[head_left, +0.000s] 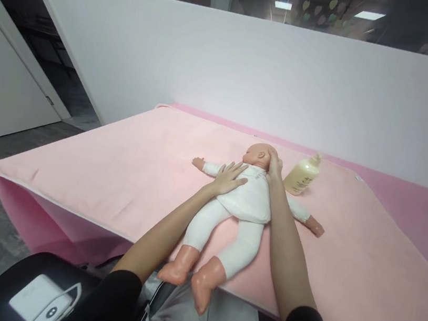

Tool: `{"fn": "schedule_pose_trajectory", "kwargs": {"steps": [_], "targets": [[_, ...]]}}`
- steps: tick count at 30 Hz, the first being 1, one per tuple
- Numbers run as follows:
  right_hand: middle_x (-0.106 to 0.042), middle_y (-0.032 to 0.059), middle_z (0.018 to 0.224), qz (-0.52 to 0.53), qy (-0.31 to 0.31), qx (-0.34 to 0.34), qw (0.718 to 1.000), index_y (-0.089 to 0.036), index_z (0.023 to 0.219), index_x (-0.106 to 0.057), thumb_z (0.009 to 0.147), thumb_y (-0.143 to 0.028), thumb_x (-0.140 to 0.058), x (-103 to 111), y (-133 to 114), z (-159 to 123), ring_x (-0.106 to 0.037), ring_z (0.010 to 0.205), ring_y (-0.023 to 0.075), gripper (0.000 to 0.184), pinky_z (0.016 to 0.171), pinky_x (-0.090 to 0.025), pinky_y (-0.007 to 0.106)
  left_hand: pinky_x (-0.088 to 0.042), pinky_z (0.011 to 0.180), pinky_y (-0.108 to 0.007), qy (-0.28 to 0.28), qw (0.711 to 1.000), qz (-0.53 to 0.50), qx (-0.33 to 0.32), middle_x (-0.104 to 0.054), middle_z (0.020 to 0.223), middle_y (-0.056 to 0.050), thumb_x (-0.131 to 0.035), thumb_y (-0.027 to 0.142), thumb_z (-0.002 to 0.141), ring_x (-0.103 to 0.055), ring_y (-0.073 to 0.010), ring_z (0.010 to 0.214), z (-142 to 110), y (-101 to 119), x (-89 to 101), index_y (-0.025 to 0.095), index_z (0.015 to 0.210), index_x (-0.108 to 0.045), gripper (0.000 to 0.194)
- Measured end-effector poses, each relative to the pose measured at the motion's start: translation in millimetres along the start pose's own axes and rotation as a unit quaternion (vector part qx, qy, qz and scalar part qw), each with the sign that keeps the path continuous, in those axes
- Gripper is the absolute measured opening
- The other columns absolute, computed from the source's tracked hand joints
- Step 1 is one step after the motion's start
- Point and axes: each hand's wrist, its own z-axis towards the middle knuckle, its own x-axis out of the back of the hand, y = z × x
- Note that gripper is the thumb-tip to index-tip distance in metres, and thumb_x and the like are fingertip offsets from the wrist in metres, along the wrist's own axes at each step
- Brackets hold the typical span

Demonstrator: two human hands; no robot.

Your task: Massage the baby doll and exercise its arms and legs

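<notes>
Doll [250, 197], dressed in white, lies on a pink-covered surface [118, 163], head toward twelve o'clock; a bottle [301, 175] stands untouched at two o'clock. The left hand [229, 179] rests on the doll's torso, grip open; the right hand [275, 165], unclosed, cups the head. Contact is made; nothing visible marks completion.

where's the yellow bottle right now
In the head view, the yellow bottle is on the pink blanket, right of the doll's head, beside the right hand.
</notes>
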Motion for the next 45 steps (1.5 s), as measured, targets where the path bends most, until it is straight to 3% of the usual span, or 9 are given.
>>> {"fn": "schedule_pose_trajectory", "kwargs": {"steps": [3, 6, 10, 14, 20, 29, 38, 41, 45], "targets": [[-0.053, 0.0206, 0.133, -0.175, 0.018, 0.046, 0.983, -0.013, 0.129, -0.048, 0.08, -0.06, -0.058, 12, 0, -19, -0.049, 0.128, 0.0339, 0.069, 0.113, -0.03, 0.056, -0.006, 0.122, -0.05, 0.026, 0.999, -0.028, -0.004, -0.027, 0.161, -0.002, -0.041, 0.051, 0.093, -0.015, -0.0245, 0.152, 1, -7, -1.9, 0.029, 0.151, -0.035, 0.063], [-0.045, 0.0237, 0.142, -0.263, -0.042, 0.136, 0.954, -0.011, 0.133, -0.047, 0.081, -0.058, -0.059, 32, 2, -48, -0.04, 0.136, 0.0369, 0.071, 0.115, -0.022, 0.061, -0.008, 0.123, -0.045, 0.055, 0.997, -0.047, -0.015, -0.034, 0.159, -0.002, -0.044, 0.045, 0.093, -0.02, -0.0212, 0.151, 1, -13, -3.8, 0.027, 0.148, -0.041, 0.058], [-0.059, 0.0166, 0.127, -0.269, -0.137, 0.282, 0.911, -0.017, 0.118, -0.059, 0.092, -0.054, -0.045, 58, -1, -95, -0.051, 0.126, 0.0284, 0.048, 0.112, -0.035, 0.052, -0.009, 0.123, -0.047, 0.067, 0.996, -0.055, -0.02, -0.04, 0.155, 0.0, -0.042, 0.042, 0.094, -0.026, -0.0212, 0.149, 5, -19, -3.1, 0.029, 0.145, -0.047, 0.053], [-0.069, 0.0113, 0.105, -0.25, -0.137, 0.397, 0.873, -0.022, 0.095, -0.066, 0.095, -0.043, -0.044, 70, -15, -130, -0.063, 0.105, 0.0255, 0.03, 0.097, -0.049, 0.047, -0.013, 0.122, -0.047, 0.057, 0.996, -0.059, -0.024, -0.05, 0.147, -0.001, -0.041, 0.043, 0.094, -0.037, -0.0238, 0.144, 10, -24, 2.1, 0.026, 0.139, -0.054, 0.05], [-0.068, 0.0101, 0.086, -0.24, -0.233, 0.558, 0.759, -0.022, 0.091, -0.069, 0.087, -0.039, -0.053, 83, -23, -149, -0.064, 0.077, 0.0235, 0.024, 0.068, -0.054, 0.04, -0.017, 0.121, -0.048, 0.081, 0.995, -0.051, -0.032, -0.054, 0.144, -0.003, -0.04, 0.043, 0.094, -0.043, -0.0248, 0.14, 10, -26, 3.1, 0.025, 0.137, -0.056, 0.049], [-0.069, 0.0121, 0.101, -0.248, -0.253, 0.523, 0.775, -0.024, 0.111, -0.067, 0.085, -0.04, -0.06, 102, -18, -155, -0.067, 0.09, 0.0278, 0.031, 0.077, -0.056, 0.046, -0.019, 0.121, -0.045, 0.083, 0.996, -0.034, -0.02, -0.061, 0.137, -0.004, -0.04, 0.041, 0.095, -0.05, -0.0239, 0.134, 11, -26, 1.3, 0.023, 0.131, -0.062, 0.046], [-0.07, 0.012, 0.089, -0.33, -0.233, 0.609, 0.683, -0.02, 0.106, -0.07, 0.08, -0.058, -0.068, 111, -28, -145, -0.065, 0.076, 0.0243, 0.047, 0.066, -0.052, 0.038, -0.027, 0.118, -0.039, 0.138, 0.987, -0.057, -0.053, -0.059, 0.139, -0.005, -0.043, 0.039, 0.095, -0.052, -0.0206, 0.131, 6, -27, -2.6, 0.02, 0.132, -0.059, 0.045], [-0.069, 0.0097, 0.082, -0.331, -0.213, 0.614, 0.685, -0.019, 0.102, -0.071, 0.082, -0.052, -0.069, 110, -24, -145, -0.061, 0.068, 0.0206, 0.038, 0.06, -0.049, 0.034, -0.029, 0.117, -0.04, 0.143, 0.986, -0.063, -0.053, -0.061, 0.138, -0.006, -0.044, 0.037, 0.094, -0.052, -0.0216, 0.13, 5, -25, -2.0, 0.018, 0.13, -0.06, 0.044], [-0.069, 0.0074, 0.077, -0.306, -0.219, 0.59, 0.714, -0.019, 0.095, -0.073, 0.09, -0.038, -0.063, 106, -18, -146, -0.061, 0.066, 0.0183, 0.022, 0.059, -0.047, 0.031, -0.032, 0.116, -0.04, 0.163, 0.983, -0.057, -0.062, -0.062, 0.135, -0.007, -0.046, 0.034, 0.092, -0.053, -0.0226, 0.128, 2, -22, -0.5, 0.017, 0.126, -0.062, 0.041]]}}
